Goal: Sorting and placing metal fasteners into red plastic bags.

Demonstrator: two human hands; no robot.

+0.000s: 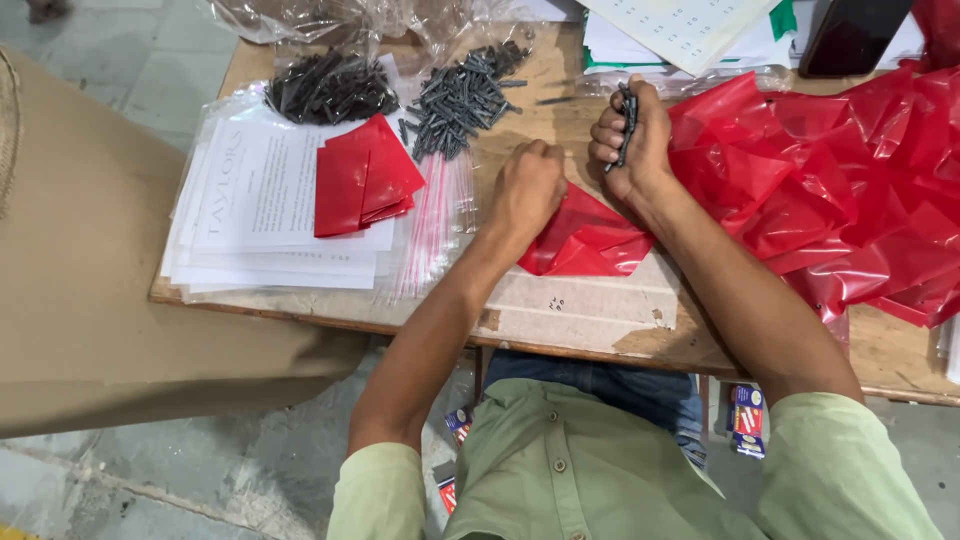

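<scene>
Head view: both hands were closed over a red bag at the table edge.
Right hand [632, 140] was clenched on a bundle of dark screws [627, 125]; the left hand [527, 190] was fisted, pinning the red bag [585, 240] on the table [560, 320]. A slack grip could have spilled screws; their points might have torn the thin bag.

Dark screws [627, 125], a bundle upright in the fist at 12 o'clock; red bag [583, 240], crumpled flat at centre.
</scene>
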